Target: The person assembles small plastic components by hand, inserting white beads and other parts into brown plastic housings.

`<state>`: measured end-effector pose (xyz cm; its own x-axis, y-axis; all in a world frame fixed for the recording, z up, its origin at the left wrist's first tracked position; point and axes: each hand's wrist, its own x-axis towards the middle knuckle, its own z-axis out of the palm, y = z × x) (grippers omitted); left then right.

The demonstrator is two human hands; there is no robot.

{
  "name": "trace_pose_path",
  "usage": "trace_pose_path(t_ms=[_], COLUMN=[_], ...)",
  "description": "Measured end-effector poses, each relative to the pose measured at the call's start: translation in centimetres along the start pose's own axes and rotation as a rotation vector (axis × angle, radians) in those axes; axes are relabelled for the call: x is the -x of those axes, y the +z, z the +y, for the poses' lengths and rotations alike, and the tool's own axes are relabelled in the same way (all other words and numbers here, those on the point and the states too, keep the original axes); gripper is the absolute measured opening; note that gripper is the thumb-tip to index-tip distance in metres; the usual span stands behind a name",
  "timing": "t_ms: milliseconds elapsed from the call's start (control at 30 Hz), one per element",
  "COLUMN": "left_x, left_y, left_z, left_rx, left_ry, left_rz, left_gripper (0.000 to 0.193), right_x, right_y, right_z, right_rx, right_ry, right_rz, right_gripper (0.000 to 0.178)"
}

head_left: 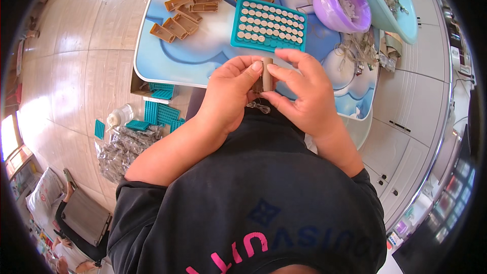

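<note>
In front of my chest, a narrow tan-brown plastic casing is held upright between my two hands. My left hand pinches its left side with thumb and fingers. From the other side, my right hand grips it with thumb and index finger, the other fingers bent above. A thin coiled wire hangs just below the casing; whether it is joined to it I cannot tell. Beyond my hands lies a teal tray with rows of round, pale discs. Several similar brown casings, open-sided, are heaped at the far left of the table.
The blue patterned table carries a purple bowl of whitish small parts and a bundle of wires. A light blue basin of metal bits stands far right. Teal trays and crumpled silvery plastic lie lower left.
</note>
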<state>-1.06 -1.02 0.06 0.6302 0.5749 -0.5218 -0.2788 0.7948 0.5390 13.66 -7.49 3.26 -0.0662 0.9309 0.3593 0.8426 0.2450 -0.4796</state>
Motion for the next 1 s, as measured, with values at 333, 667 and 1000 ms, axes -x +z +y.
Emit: trace_pose_path(t_ms=[333, 667, 1000], left_x=[0.2, 0.3, 0.5], left_y=[0.6, 0.7, 0.8], left_z=[-0.7, -0.5, -0.4], left_rx=[-0.076, 0.023, -0.114], left_ry=[-0.037, -0.011, -0.006], left_rz=[-0.028, -0.052, -0.062], left_gripper=[0.033, 0.049, 0.048], right_x=[1.6, 1.5, 1.5], right_y=[-0.3, 0.6, 0.2], right_z=[0.1, -0.1, 0.3], right_rx=[-0.106, -0.009, -0.222], right_ry=[0.090, 0.018, 0.155], right_rz=[0.124, -0.007, 0.003], right_gripper=[0.051, 0.057, 0.049])
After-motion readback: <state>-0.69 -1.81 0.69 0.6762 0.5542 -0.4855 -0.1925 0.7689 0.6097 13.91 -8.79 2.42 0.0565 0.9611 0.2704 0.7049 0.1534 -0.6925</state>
